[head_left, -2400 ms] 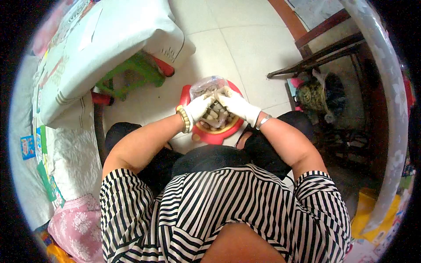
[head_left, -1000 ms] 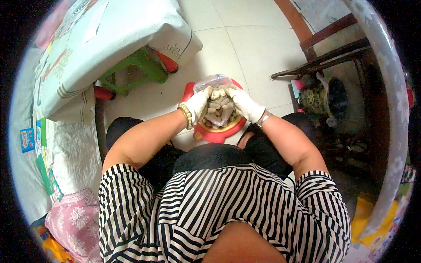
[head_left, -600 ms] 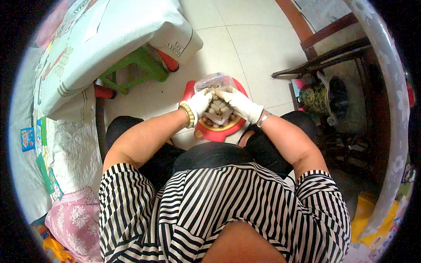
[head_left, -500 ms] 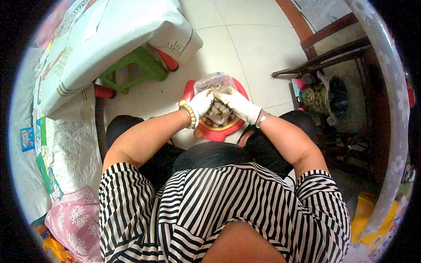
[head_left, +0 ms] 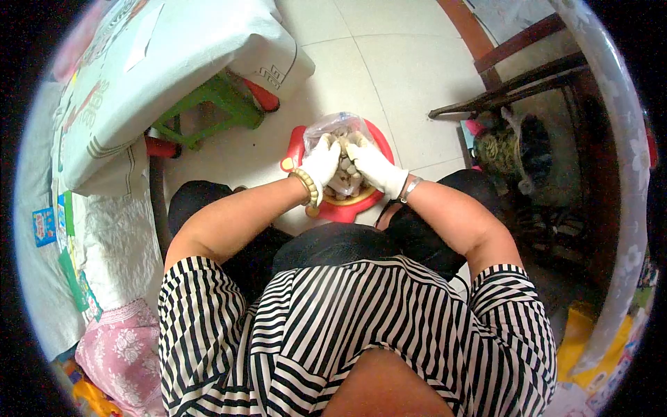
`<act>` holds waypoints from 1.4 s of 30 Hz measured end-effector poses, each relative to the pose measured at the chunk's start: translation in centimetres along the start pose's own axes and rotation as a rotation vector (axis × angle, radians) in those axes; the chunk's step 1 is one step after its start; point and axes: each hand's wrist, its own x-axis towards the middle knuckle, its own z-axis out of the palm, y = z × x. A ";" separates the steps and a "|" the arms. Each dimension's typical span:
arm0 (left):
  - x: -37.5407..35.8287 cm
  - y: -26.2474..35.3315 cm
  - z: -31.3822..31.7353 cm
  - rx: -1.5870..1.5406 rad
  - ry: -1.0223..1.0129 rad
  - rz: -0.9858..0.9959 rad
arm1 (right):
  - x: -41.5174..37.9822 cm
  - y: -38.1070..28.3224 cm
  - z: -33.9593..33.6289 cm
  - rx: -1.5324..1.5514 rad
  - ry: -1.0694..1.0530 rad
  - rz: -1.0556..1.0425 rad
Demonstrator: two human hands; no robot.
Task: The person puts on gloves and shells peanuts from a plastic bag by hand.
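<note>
A clear plastic bag (head_left: 322, 128) of small pale-brown lumpy pieces (head_left: 347, 182) sits on a red plastic stool (head_left: 295, 146) with a yellow ring, in front of my knees. My left hand (head_left: 322, 164), in a white glove with a beaded bracelet at the wrist, is over the bag's left side, its fingers curled in. From the right, my right hand (head_left: 377, 169), also gloved, reaches over the same bag with thumb and fingers pinched. Both sets of fingertips meet close together among the brownish pieces; I cannot tell what exactly they grip.
A table with a pale cloth (head_left: 187, 62) stands at the left, a green stool (head_left: 219, 104) beneath it. On the right are a dark wooden rack (head_left: 511, 94) and a bag of greenish-brown stuff (head_left: 497, 149). Pale floor tiles (head_left: 410, 76) lie beyond the red stool.
My hands have shifted slightly, with the fingers now pointing more upward and the fingertips a little apart. More of the pieces show between them. The stool stays in place.
</note>
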 end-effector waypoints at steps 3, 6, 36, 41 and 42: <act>-1.6 1.3 -0.5 0.340 -0.030 0.173 | -0.5 0.1 0.3 -0.068 0.024 -0.019; -0.5 -0.4 -0.5 0.236 -0.086 0.156 | -0.6 -0.1 0.4 -0.054 0.029 -0.002; -0.7 1.8 -0.8 -0.466 -0.201 -0.110 | 1.5 1.0 -0.5 -0.285 0.168 -0.101; -0.4 1.7 -0.8 -0.300 -0.133 -0.197 | 1.6 1.5 -0.7 -0.034 0.019 -0.110; -0.6 1.9 -0.8 -0.293 -0.103 -0.179 | 1.5 1.4 -0.9 -0.047 0.014 -0.079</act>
